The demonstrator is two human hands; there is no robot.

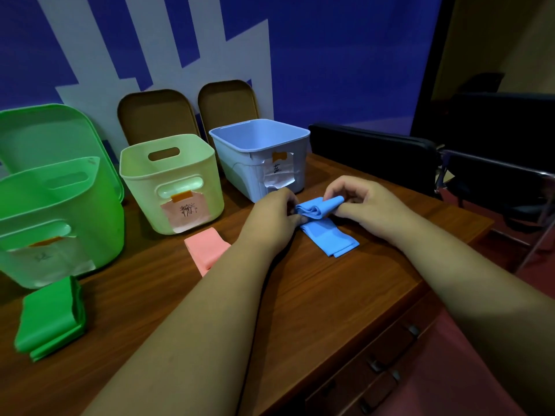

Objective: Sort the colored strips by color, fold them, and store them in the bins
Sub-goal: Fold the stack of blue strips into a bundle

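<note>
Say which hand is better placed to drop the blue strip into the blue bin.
Left, probably: left hand pinches the blue strip right before the blue bin; right hand sits farther aside.

Both bare forearms reach from the bottom of the frame toward its centre, the left from the lower middle and the right from the lower right edge. The left hand lies knuckles up, its curled fingers pinching the left end of the folded-over part of a flat blue flexible strip. The right hand faces it, its curled fingers and thumb holding the right end.
</note>
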